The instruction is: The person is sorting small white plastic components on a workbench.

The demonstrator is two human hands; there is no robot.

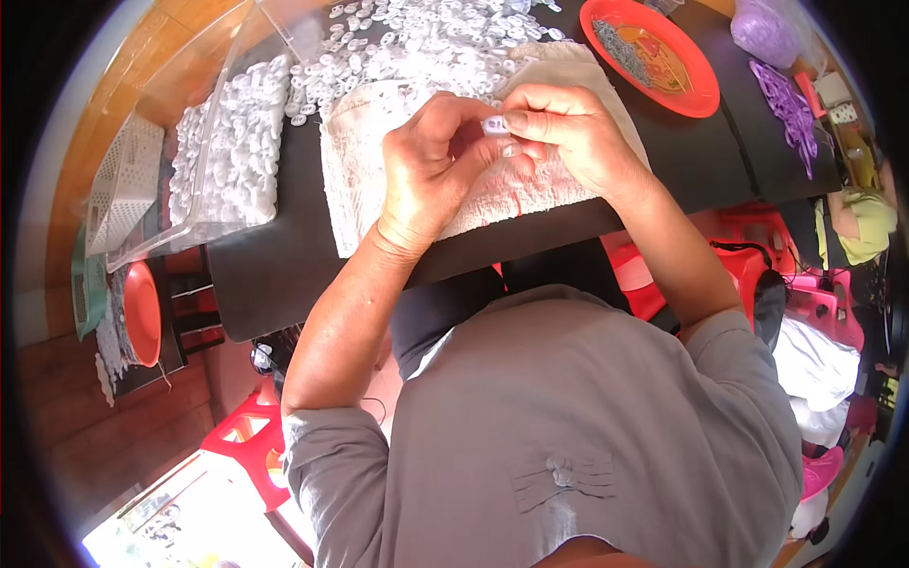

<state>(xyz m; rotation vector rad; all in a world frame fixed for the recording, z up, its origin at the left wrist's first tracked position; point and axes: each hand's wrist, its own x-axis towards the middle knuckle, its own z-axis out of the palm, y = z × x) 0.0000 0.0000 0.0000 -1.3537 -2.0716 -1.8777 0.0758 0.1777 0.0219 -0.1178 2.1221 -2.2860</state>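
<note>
White piece (pixel 493 125) pinched between fingertips of my left hand (pixel 423 168) and right hand (pixel 574 140), above towel (pixel 355 185). Step looks like fine two-handed work on one piece; next move likely calls for steady pinch. White pile (pixel 412 47) beyond grip, red plate (pixel 702 87) off right.

Towel (pixel 350 199) on table (pixel 305 194), left hand (pixel 426 161) and right hand (pixel 587 142) above it, one part (pixel 492 125) between them — heap of loose parts (pixel 407 47) behind. Bin (pixel 189 228) to the left, more parts (pixel 232 142) inside. Plate (pixel 703 93) right of the heap, pins (pixel 618 52) in it — bag (pixel 762 33) and straps (pixel 791 114) farther right.
</note>
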